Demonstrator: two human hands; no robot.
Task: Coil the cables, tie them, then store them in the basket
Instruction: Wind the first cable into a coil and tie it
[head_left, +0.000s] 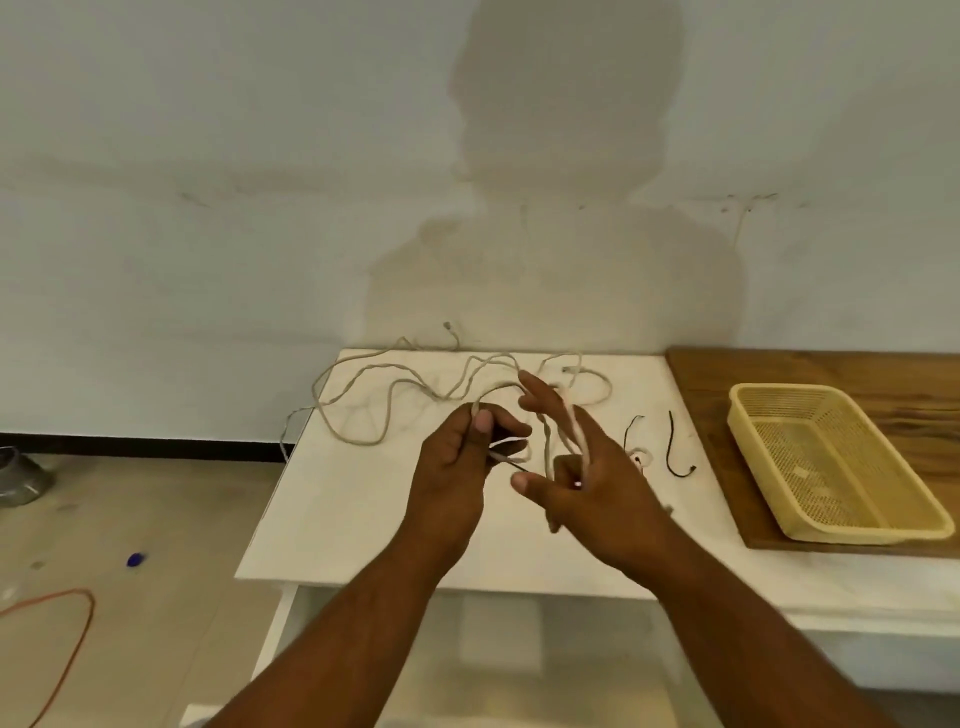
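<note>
Left hand (457, 457) pinches thin beige cable (577, 436); right hand (587, 483) open-fingered, loops around it, above white bench (363, 519) centre.

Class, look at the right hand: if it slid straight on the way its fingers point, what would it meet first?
The right hand would likely meet loose loops of the pale cable lying on the white table; depth is unclear.
</note>
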